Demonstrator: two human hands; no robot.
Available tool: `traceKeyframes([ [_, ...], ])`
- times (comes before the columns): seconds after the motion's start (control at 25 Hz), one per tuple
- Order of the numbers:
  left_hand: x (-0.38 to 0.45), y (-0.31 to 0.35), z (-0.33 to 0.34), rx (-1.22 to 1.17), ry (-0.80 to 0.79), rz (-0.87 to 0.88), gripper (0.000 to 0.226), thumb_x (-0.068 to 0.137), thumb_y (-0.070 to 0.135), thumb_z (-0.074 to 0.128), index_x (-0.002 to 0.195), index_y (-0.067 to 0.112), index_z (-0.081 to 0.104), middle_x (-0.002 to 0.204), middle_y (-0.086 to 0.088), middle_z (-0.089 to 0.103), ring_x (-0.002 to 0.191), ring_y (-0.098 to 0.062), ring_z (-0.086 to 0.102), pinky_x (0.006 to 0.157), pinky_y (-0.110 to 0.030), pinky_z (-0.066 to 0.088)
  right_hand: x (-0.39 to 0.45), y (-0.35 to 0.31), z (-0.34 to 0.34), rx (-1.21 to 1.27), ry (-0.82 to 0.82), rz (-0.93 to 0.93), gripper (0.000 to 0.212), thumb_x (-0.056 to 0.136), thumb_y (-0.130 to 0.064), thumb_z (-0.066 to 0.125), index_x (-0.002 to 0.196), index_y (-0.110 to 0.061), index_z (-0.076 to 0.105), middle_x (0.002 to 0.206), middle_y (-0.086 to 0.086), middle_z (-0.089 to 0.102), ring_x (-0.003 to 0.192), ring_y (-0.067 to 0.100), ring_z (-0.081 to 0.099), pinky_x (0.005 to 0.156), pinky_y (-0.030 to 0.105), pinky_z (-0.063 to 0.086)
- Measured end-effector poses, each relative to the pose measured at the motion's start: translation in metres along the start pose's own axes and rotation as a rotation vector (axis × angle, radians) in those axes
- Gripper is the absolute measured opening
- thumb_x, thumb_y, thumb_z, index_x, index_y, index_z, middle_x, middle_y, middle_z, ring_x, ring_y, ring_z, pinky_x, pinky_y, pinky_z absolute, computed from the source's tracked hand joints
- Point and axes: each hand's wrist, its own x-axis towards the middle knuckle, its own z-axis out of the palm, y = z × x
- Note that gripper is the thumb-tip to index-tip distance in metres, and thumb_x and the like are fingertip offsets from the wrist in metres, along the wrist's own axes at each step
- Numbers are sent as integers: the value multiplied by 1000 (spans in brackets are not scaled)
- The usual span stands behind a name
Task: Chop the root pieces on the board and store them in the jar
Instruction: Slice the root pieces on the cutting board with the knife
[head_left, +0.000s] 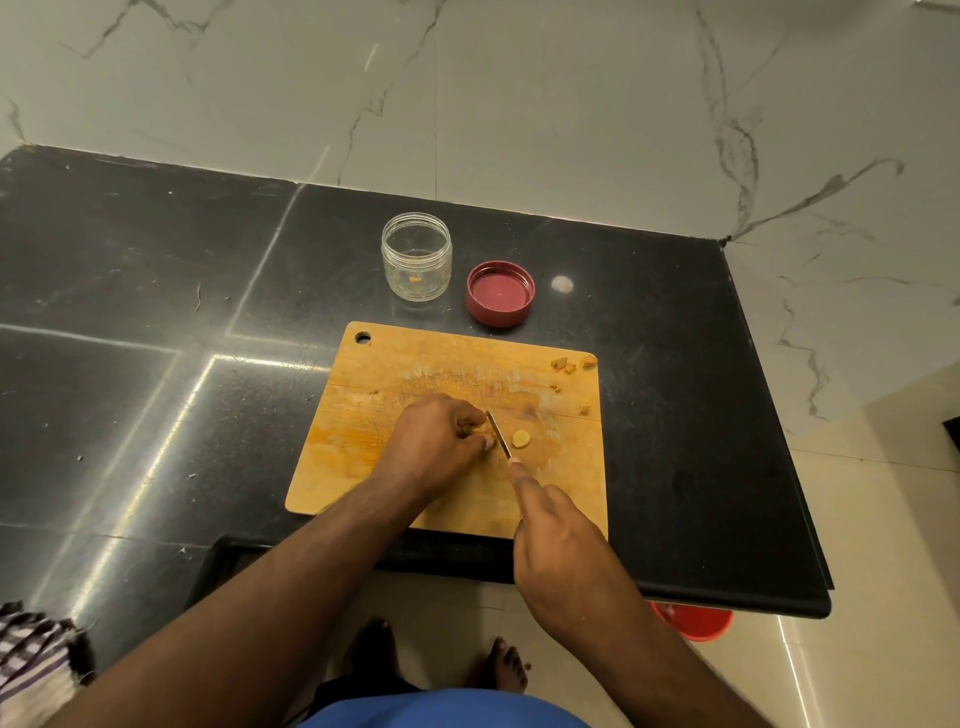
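Where left hand (436, 441) pinches root piece (480, 428), mostly hidden; right hand (563, 545) grips knife (498, 434).

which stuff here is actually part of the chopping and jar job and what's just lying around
In use:
cutting board
root piece held by left hand
cut slice
knife in right hand
scraps at the board's far corner
open jar
red lid

Lying about:
striped cloth
red tub on the floor
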Motion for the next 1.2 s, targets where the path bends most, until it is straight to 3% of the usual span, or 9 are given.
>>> traceKeyframes([
  [0.16, 1, -2, 2, 11, 8, 0, 34, 89, 30, 75, 121, 20, 73, 115, 2, 69, 87, -4, 56, 67, -13, 38, 14, 3, -6, 25, -43, 11, 55, 102, -18, 32, 154, -30, 19, 137, 0, 47, 118, 14, 50, 97, 30, 45],
  [0.28, 1, -2, 2, 22, 6, 0, 35, 88, 31, 76, 121, 20, 73, 114, 2, 69, 93, -8, 60, 77, -21, 46, 22, 3, -7, 33, -49, 22, 53, 102, -18, 33, 153, -28, 22, 141, 1, 47, 123, 14, 47, 102, 28, 43],
  [0.52, -1, 0, 0, 37, 16, -14, 37, 89, 34, 74, 122, 18, 72, 112, 0, 71, 96, -12, 63, 79, -24, 50, -15, 6, 4, 52, -7, 48, 57, 103, -21, 35, 155, -34, 13, 119, -8, 51, 97, 8, 52, 81, 24, 47],
  [0.68, -2, 4, -2, 42, -9, -25, 38, 90, 35, 74, 124, 21, 70, 114, 2, 67, 99, -13, 61, 83, -26, 50, -31, 11, -5, 53, -5, 32, 51, 104, -22, 35, 154, -32, 22, 124, -10, 50, 95, 4, 51, 79, 18, 43],
  [0.84, -2, 4, -5, 26, -54, -38, 41, 90, 31, 74, 129, 21, 67, 120, 2, 68, 103, -12, 62, 86, -25, 51, -26, 19, -18, 453, 21, 165, 48, 102, -17, 43, 138, -49, 37, 87, -12, 59, 56, 0, 50, 53, 17, 39],
  [0.92, -3, 4, -8, -10, -67, -49, 41, 90, 26, 75, 129, 20, 66, 119, 2, 69, 101, -10, 62, 84, -22, 50, -25, 25, -22, 580, 36, 238, 48, 101, -14, 44, 135, -47, 47, 74, -2, 59, 51, 5, 44, 50, 25, 37],
  [1.0, -4, 2, -9, -39, -63, -69, 38, 89, 25, 75, 126, 21, 67, 114, 4, 69, 97, -8, 61, 81, -21, 49, -25, 26, -26, 516, 63, 219, 49, 101, -14, 44, 138, -48, 44, 70, 2, 57, 51, 4, 43, 50, 26, 38],
  [1.08, -5, 1, -9, -47, -58, -75, 35, 89, 25, 75, 123, 23, 68, 109, 7, 68, 93, -5, 60, 75, -17, 47, -25, 20, -25, 382, 59, 130, 50, 102, -18, 42, 144, -45, 35, 85, -12, 58, 60, -2, 47, 58, 16, 39],
  [1.2, -5, -1, -9, -57, -40, -78, 33, 88, 25, 76, 121, 22, 70, 101, 10, 66, 87, -1, 58, 65, -11, 40, -19, 7, -18, 215, 51, 51, 53, 104, -24, 37, 153, -35, 22, 136, -13, 47, 105, -4, 47, 89, 16, 42],
])
